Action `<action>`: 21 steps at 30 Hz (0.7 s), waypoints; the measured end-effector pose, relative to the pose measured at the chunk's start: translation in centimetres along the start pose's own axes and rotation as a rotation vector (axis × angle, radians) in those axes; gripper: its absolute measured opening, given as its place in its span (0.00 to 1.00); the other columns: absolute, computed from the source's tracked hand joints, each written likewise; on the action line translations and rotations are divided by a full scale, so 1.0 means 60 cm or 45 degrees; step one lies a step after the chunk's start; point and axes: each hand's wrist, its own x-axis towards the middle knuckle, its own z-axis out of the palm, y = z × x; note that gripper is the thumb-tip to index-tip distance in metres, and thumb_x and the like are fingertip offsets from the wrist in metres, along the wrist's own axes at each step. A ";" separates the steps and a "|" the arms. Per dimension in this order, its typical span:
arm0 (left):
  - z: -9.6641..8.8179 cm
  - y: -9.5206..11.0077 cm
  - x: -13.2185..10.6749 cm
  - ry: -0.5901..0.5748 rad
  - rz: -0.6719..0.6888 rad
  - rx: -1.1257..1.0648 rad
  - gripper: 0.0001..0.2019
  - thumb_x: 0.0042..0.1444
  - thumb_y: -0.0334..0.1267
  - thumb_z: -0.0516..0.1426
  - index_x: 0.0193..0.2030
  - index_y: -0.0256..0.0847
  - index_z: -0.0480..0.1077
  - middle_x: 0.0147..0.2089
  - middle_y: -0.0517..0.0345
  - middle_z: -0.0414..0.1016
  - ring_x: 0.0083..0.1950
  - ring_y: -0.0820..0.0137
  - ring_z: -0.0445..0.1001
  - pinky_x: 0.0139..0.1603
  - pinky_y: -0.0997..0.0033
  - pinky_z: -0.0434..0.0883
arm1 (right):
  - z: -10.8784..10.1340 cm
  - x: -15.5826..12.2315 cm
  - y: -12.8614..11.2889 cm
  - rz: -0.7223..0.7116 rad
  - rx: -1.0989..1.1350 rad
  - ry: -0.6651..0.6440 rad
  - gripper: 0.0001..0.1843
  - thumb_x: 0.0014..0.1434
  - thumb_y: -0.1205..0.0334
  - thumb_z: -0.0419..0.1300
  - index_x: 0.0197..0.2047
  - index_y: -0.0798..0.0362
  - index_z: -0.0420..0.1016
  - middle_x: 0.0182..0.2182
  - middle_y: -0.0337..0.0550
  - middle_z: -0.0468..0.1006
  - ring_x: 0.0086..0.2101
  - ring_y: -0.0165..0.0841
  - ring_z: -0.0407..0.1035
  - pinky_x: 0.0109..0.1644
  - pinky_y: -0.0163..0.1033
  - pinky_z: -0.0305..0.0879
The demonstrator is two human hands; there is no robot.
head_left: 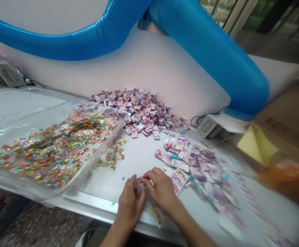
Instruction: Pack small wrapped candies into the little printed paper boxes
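My left hand point(129, 202) is closed around a small printed box point(139, 187) in white, purple and red, held just above the front of the table. Against the top of that box, the thumb and fingers of my right hand point(161, 189) are pinched together; what lies between them is too small to make out. A printed card point(178, 180) with rows of pink dots lies just beyond my right hand. Below my right wrist rests a clear packet point(156, 215) with yellow pieces in it.
A clear-walled tray point(87, 176) of colourful small packets stands on the left, with several loose packets point(113, 154) beside it. Small boxes are heaped point(146, 109) against the wall; flatter boxes point(190, 161) spread rightward. Overhead hangs a blue duct hose point(206, 44). Cartons point(288, 120) stand right.
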 end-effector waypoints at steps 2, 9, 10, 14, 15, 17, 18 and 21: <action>0.006 0.003 -0.003 -0.013 -0.037 -0.009 0.20 0.57 0.36 0.54 0.56 0.36 0.58 0.46 0.44 0.74 0.46 0.60 0.77 0.42 0.60 0.77 | -0.003 -0.007 -0.001 -0.034 -0.156 -0.047 0.09 0.62 0.66 0.53 0.38 0.49 0.75 0.34 0.41 0.73 0.39 0.33 0.66 0.41 0.35 0.58; 0.015 0.005 -0.012 -0.033 -0.130 -0.061 0.17 0.57 0.37 0.53 0.53 0.36 0.60 0.45 0.43 0.74 0.47 0.58 0.76 0.42 0.57 0.76 | -0.006 -0.009 -0.006 -0.068 -0.175 -0.168 0.10 0.62 0.65 0.53 0.41 0.47 0.76 0.34 0.40 0.73 0.38 0.32 0.66 0.40 0.34 0.58; 0.015 0.005 -0.013 -0.041 -0.150 -0.068 0.17 0.57 0.37 0.53 0.53 0.36 0.60 0.45 0.43 0.73 0.47 0.58 0.76 0.42 0.57 0.76 | -0.006 -0.008 -0.009 -0.055 -0.206 -0.165 0.10 0.62 0.65 0.53 0.40 0.47 0.75 0.35 0.40 0.73 0.39 0.33 0.66 0.39 0.34 0.58; 0.013 0.003 -0.017 -0.091 -0.189 -0.091 0.18 0.57 0.37 0.53 0.53 0.35 0.59 0.47 0.42 0.73 0.49 0.59 0.75 0.43 0.57 0.76 | -0.002 -0.008 -0.021 0.017 -0.364 -0.176 0.10 0.63 0.65 0.51 0.39 0.51 0.74 0.35 0.43 0.73 0.38 0.36 0.66 0.39 0.37 0.57; 0.013 0.001 -0.018 -0.097 -0.188 -0.095 0.18 0.57 0.37 0.54 0.54 0.35 0.59 0.48 0.42 0.73 0.49 0.58 0.75 0.44 0.56 0.75 | -0.002 -0.009 -0.023 0.015 -0.382 -0.182 0.10 0.63 0.65 0.51 0.38 0.51 0.74 0.35 0.43 0.74 0.38 0.36 0.67 0.38 0.37 0.57; 0.013 -0.001 -0.019 -0.090 -0.180 -0.098 0.19 0.57 0.37 0.54 0.54 0.36 0.58 0.48 0.41 0.72 0.50 0.58 0.75 0.45 0.55 0.75 | -0.002 -0.009 -0.025 -0.013 -0.389 -0.188 0.10 0.63 0.65 0.51 0.37 0.51 0.74 0.35 0.43 0.73 0.38 0.35 0.67 0.38 0.37 0.57; 0.014 -0.002 -0.020 -0.087 -0.173 -0.101 0.19 0.57 0.37 0.54 0.54 0.36 0.58 0.48 0.42 0.72 0.50 0.58 0.75 0.45 0.55 0.75 | -0.004 -0.008 -0.026 -0.025 -0.388 -0.194 0.10 0.63 0.65 0.51 0.37 0.51 0.74 0.35 0.43 0.73 0.38 0.35 0.67 0.37 0.37 0.56; 0.014 -0.002 -0.021 -0.068 -0.136 -0.116 0.19 0.56 0.37 0.54 0.54 0.37 0.58 0.48 0.43 0.72 0.49 0.58 0.75 0.45 0.56 0.75 | -0.010 -0.006 -0.028 -0.032 -0.411 -0.260 0.10 0.62 0.64 0.52 0.36 0.51 0.74 0.33 0.43 0.74 0.35 0.34 0.68 0.35 0.36 0.55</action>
